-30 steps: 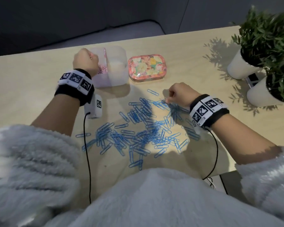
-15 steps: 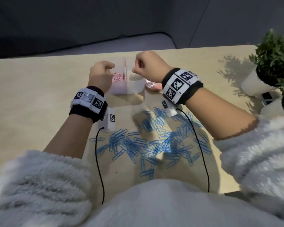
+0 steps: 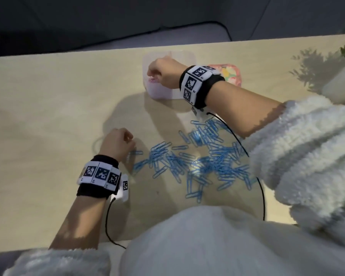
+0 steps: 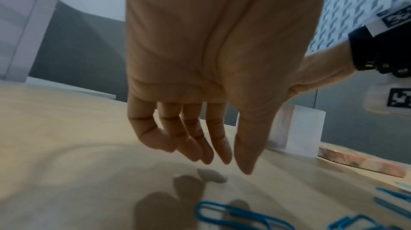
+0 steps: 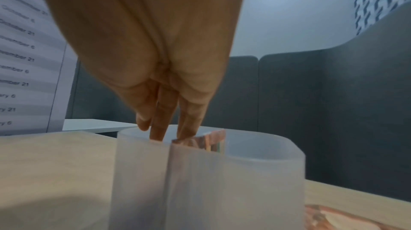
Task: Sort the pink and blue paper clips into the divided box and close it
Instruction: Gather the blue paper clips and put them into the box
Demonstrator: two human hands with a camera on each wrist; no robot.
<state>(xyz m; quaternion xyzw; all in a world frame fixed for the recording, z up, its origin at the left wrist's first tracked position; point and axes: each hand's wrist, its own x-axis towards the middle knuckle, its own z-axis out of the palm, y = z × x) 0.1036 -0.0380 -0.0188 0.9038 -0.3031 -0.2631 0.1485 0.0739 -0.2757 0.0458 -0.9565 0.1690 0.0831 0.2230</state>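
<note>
A: Where's the divided box [image 3: 159,92]?
B: At twelve o'clock on the desk [image 3: 48,108], lid [image 3: 232,73] lying just beside it at three o'clock. Pink clips [image 3: 153,79] sit in its left compartment.
A: And the hands?
B: The right hand [image 3: 165,73] dips fingers [image 5: 157,128] over that left compartment; whether they pinch anything, I cannot tell. The left hand [image 4: 200,79] hangs relaxed, grasping nothing, above the blue paper clips [image 3: 197,160].
</note>
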